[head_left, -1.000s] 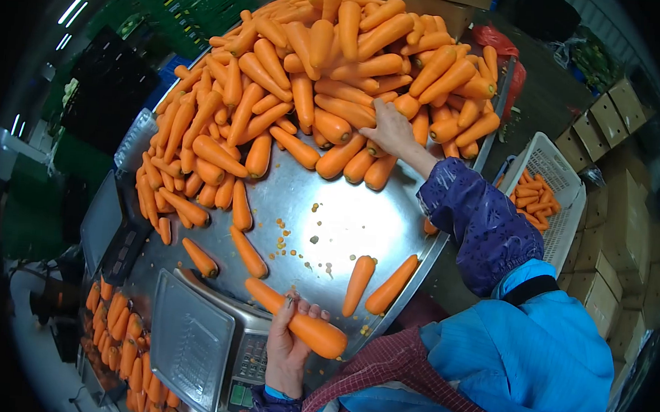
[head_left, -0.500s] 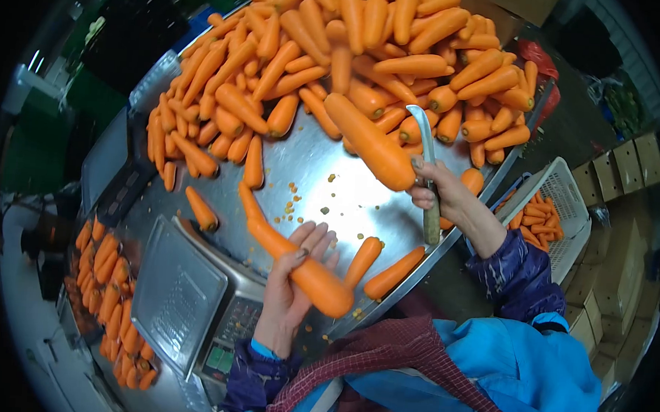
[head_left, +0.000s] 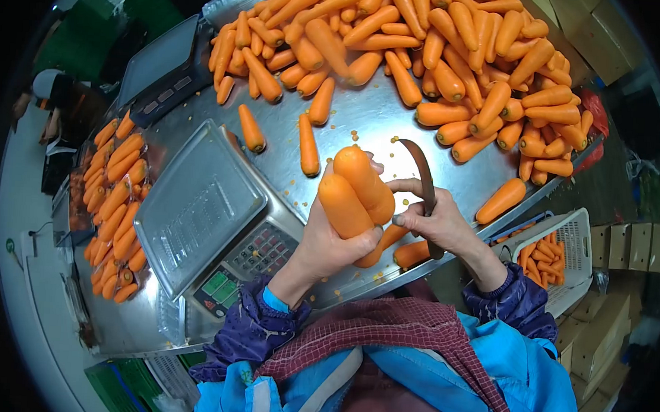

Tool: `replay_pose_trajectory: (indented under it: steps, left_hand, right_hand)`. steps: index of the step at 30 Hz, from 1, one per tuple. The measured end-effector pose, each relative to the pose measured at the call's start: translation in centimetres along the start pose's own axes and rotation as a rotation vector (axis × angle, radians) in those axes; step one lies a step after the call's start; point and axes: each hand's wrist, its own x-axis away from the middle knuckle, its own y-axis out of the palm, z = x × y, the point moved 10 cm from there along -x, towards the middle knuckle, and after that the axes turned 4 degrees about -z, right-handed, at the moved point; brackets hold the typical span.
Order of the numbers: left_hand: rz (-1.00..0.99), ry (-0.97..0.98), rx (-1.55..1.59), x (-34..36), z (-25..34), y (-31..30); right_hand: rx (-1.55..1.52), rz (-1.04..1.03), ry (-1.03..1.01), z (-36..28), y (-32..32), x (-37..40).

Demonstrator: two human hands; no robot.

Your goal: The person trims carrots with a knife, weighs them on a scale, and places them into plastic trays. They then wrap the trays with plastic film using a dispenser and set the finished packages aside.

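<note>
L hand (head_left: 328,243) closed round two carrots (head_left: 357,192), held upright mid-frame over tabletop (head_left: 372,122) edge. R hand (head_left: 437,225), at their 3 o'clock, grips knife (head_left: 421,173), blade up, just beside carrots. Scale (head_left: 199,203) at 9, pile (head_left: 457,56) at 12.

A carrot pile (head_left: 443,48) fills the top of the steel counter (head_left: 364,126). A scale (head_left: 199,207) sits at centre left, with a second scale (head_left: 162,67) at upper left. Crated carrots (head_left: 114,195) lie at the left edge. At lower right are a white basket (head_left: 578,241) of carrots and cardboard boxes (head_left: 630,244).
</note>
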Motion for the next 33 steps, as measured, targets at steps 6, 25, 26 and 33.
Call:
replay_pose_trajectory:
  steps: [6, 25, 26, 33]
  left_hand:
    - [0.353, -0.132, 0.844, 3.2, -1.8, -4.7]
    - [0.496, -0.192, -1.301, 13.4, 9.1, -24.2]
    - [0.466, -0.173, -1.288, 13.6, 8.4, -24.7]
    - [0.154, -0.457, -1.652, 15.1, 2.3, -26.7]
  right_hand:
    - [0.001, 0.227, -0.006, -0.9, -0.2, -0.3]
    - [0.125, 0.206, 0.116, 2.0, 2.9, -1.3]
    - [0.116, 0.193, 0.167, 1.9, 3.0, -0.9]
    - [0.165, 0.258, 0.174, 4.3, 0.1, 0.5]
